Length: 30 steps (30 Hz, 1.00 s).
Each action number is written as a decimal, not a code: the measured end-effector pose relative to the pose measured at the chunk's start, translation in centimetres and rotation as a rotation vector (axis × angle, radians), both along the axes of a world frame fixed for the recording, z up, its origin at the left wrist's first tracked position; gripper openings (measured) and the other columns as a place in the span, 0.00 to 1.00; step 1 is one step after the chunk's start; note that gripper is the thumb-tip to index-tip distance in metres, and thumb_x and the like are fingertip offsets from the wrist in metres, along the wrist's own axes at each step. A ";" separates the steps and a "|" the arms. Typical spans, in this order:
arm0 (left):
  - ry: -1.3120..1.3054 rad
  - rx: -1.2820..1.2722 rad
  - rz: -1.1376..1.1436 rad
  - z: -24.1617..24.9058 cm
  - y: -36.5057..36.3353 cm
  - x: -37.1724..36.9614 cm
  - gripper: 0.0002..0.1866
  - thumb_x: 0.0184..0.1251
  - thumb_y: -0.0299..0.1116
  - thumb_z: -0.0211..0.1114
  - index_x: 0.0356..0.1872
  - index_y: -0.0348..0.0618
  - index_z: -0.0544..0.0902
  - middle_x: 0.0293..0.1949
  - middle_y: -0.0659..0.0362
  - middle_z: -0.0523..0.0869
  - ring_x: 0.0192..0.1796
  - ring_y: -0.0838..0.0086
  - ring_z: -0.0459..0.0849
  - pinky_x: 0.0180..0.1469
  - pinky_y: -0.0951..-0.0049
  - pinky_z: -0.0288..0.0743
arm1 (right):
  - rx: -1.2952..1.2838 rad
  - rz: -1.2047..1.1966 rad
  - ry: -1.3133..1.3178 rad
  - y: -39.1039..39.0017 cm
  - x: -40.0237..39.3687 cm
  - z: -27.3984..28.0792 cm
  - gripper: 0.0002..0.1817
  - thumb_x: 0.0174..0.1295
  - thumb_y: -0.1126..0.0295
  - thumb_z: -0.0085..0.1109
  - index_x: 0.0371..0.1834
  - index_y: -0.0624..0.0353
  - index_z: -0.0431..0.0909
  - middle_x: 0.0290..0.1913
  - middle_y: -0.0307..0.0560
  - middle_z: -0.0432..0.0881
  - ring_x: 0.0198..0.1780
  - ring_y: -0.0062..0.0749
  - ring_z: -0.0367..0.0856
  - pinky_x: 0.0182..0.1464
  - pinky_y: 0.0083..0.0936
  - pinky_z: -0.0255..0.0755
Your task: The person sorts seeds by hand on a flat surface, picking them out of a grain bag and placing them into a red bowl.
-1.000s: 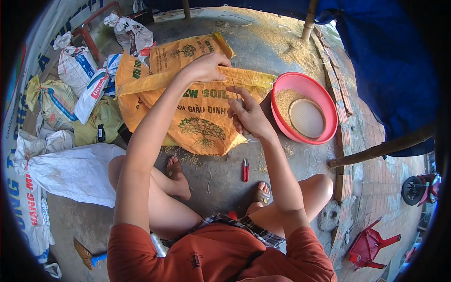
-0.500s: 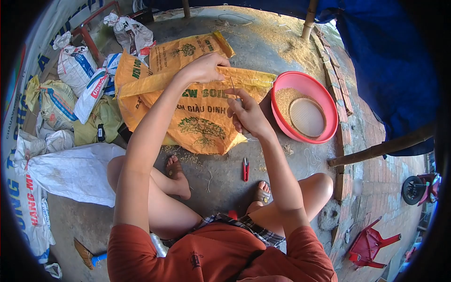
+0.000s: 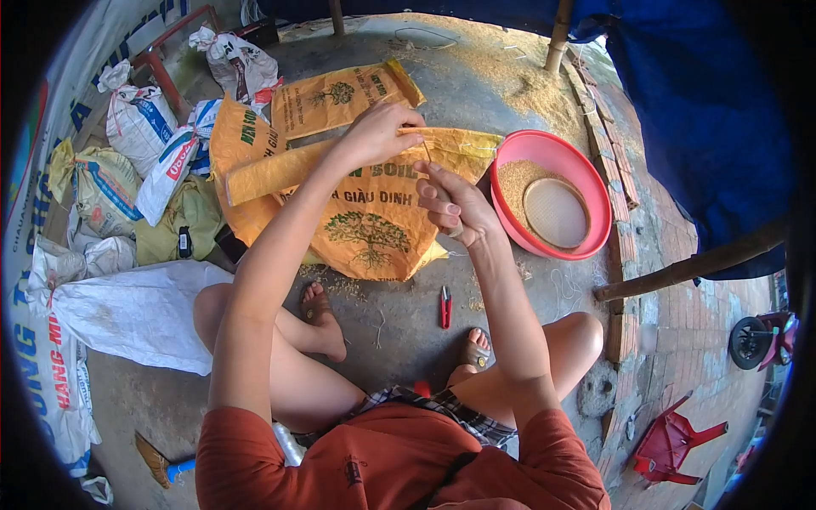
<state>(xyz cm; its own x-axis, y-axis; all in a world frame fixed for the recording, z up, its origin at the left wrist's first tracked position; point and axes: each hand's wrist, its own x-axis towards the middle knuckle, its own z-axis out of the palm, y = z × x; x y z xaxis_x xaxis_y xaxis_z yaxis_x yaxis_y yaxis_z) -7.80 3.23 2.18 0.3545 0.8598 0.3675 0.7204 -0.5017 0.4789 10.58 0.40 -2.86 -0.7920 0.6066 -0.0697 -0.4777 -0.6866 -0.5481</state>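
Note:
My left hand [image 3: 378,136] pinches the folded top edge of an orange sack [image 3: 365,229], which is printed with a tree and dark lettering. Just below and to the right, my right hand [image 3: 455,204] is closed around a thin needle [image 3: 428,151], its tip up at the folded edge near my left fingers. The part of the needle inside my palm is hidden. On the floor between my feet lies a pair of red thread snips [image 3: 445,308].
A pink basin [image 3: 602,200] of grain with a round sieve [image 3: 557,212] stands right of the sack. Another orange sack [image 3: 340,98] lies behind. Filled sacks [image 3: 106,191] crowd the left. A bamboo pole [image 3: 688,265] juts in from the right, above a red stool [image 3: 676,442].
My right hand has turned and shifted slightly right, and the needle now leans the other way. My left hand has moved a little, and the folded edge's left end has dropped slightly.

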 end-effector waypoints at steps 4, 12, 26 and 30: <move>0.003 -0.001 0.035 -0.3 -0.9 0.8 0.11 0.57 0.32 0.60 0.37 0.37 0.82 0.35 0.49 0.83 0.42 0.59 0.81 0.45 0.64 0.73 | 0.436 -0.222 -0.555 -1.8 -0.8 0.7 0.12 0.66 0.65 0.47 0.46 0.62 0.68 0.23 0.39 0.70 0.12 0.15 0.61 0.11 0.16 0.59; 0.000 0.226 0.007 -1.1 -2.2 1.5 0.08 0.56 0.27 0.58 0.35 0.36 0.81 0.34 0.50 0.82 0.38 0.55 0.81 0.41 0.63 0.73 | 0.832 -0.329 -0.805 -1.4 0.1 0.3 0.10 0.65 0.67 0.47 0.39 0.64 0.68 0.22 0.46 0.73 0.13 0.26 0.68 0.14 0.25 0.64; 0.035 0.235 0.008 -1.2 -3.1 1.5 0.08 0.54 0.24 0.57 0.34 0.36 0.81 0.32 0.50 0.82 0.37 0.55 0.81 0.39 0.62 0.74 | 0.647 -0.199 -0.681 -2.2 -0.3 -0.1 0.08 0.67 0.65 0.45 0.39 0.58 0.66 0.18 0.35 0.64 0.11 0.14 0.59 0.08 0.15 0.54; 0.023 0.221 0.017 -1.2 -3.5 1.9 0.07 0.54 0.25 0.58 0.34 0.37 0.81 0.32 0.52 0.82 0.36 0.56 0.80 0.39 0.63 0.73 | 0.107 -0.001 -0.078 -1.2 0.2 -0.2 0.06 0.68 0.67 0.42 0.38 0.57 0.66 0.19 0.34 0.64 0.11 0.10 0.55 0.06 0.10 0.49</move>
